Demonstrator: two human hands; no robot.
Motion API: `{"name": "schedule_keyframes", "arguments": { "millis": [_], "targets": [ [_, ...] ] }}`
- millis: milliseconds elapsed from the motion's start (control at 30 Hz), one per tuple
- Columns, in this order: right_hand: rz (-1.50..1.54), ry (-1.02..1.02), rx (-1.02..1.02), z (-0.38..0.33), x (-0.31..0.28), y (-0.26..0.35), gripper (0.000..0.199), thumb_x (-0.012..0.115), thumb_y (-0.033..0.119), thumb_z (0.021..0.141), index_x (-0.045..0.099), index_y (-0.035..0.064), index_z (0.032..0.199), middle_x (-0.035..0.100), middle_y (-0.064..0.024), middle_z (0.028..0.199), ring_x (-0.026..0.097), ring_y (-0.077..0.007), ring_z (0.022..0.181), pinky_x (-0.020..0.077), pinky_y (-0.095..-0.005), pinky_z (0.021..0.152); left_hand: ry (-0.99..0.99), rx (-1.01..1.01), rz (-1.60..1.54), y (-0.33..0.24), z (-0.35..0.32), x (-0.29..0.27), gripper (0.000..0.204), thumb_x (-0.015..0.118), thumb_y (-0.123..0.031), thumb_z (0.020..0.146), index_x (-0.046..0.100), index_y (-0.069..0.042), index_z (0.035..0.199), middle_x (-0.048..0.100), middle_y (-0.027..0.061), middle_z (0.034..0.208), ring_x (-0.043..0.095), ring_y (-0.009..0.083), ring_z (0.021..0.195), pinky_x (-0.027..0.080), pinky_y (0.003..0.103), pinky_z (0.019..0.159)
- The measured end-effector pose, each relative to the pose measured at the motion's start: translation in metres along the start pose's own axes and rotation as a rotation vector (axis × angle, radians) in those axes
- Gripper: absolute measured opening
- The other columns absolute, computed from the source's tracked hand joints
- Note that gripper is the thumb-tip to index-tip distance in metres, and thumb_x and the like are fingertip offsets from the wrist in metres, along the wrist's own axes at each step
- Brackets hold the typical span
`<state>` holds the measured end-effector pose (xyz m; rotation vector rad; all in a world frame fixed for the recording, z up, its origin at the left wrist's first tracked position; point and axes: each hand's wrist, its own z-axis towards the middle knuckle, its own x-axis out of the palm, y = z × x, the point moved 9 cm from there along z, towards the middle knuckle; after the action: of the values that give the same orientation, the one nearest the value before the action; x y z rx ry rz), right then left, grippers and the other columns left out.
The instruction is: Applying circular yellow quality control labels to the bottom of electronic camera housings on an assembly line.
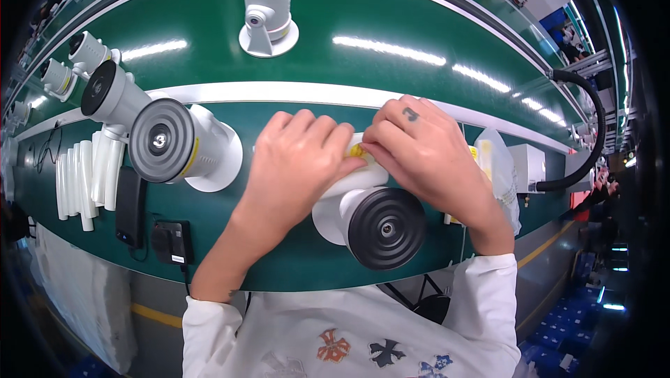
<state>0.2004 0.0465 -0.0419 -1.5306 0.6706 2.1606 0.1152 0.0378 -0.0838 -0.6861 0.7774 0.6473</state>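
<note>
My left hand (299, 165) and my right hand (422, 162) meet in front of me, fingers curled and thumbs close together. Pinched between their fingertips is a small yellow piece (358, 150), too covered to name exactly. White material shows behind and below the fingers, partly hidden. Just beneath my hands a white device with a black ribbed round disc (386, 229) lies tipped, disc facing me. To the left of my left hand lies a similar white device with a ribbed disc (162, 141).
More white devices (115, 95) stand at the left; one (268, 12) stands upright on the far green belt. White tubes (87, 176), a black power bank (130, 205) and a black box (172, 242) lie left. A clear plastic bag (499, 169) and black flexible hose (593, 134) are right.
</note>
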Motion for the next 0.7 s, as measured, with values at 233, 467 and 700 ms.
{"name": "schedule_keyframes", "arguments": {
  "millis": [233, 467, 700],
  "targets": [
    [0.376, 0.062, 0.282, -0.033, -0.057, -0.006, 0.014, 0.075, 0.001, 0.073, 0.062, 0.0041, 0.079, 0.062, -0.0043, 0.067, 0.06, -0.0167, 0.056, 0.0441, -0.0283, 0.051, 0.103, -0.196, -0.06, 0.028, -0.019, 0.012, 0.043, 0.078, -0.038, 0.071, 0.066, -0.005, 0.094, 0.06, 0.0075, 0.079, 0.058, 0.0268, 0.076, 0.044, 0.038, 0.068],
    [0.905, 0.355, 0.464, -0.061, 0.002, 0.009, 0.018, 0.085, 0.004, 0.07, 0.067, 0.0027, 0.072, 0.065, -0.0013, 0.06, 0.057, -0.0058, 0.045, 0.0401, -0.0188, 0.044, 0.088, -0.236, -0.053, 0.052, -0.057, 0.036, 0.054, 0.079, -0.042, 0.071, 0.066, -0.003, 0.105, 0.058, 0.0163, 0.121, 0.053, 0.0353, 0.113, 0.043, 0.044, 0.094],
    [0.896, 0.308, 0.702, -0.081, 0.017, -0.018, 0.013, 0.074, 0.002, 0.081, 0.062, -0.0006, 0.076, 0.054, 0.001, 0.048, 0.046, -0.0019, 0.042, 0.0333, -0.0201, 0.043, -0.06, -0.137, -0.389, 0.017, -0.047, 0.007, 0.037, 0.081, -0.02, 0.069, 0.068, -0.006, 0.1, 0.061, 0.0134, 0.12, 0.057, 0.0345, 0.111, 0.045, 0.044, 0.093]
  ]
}}
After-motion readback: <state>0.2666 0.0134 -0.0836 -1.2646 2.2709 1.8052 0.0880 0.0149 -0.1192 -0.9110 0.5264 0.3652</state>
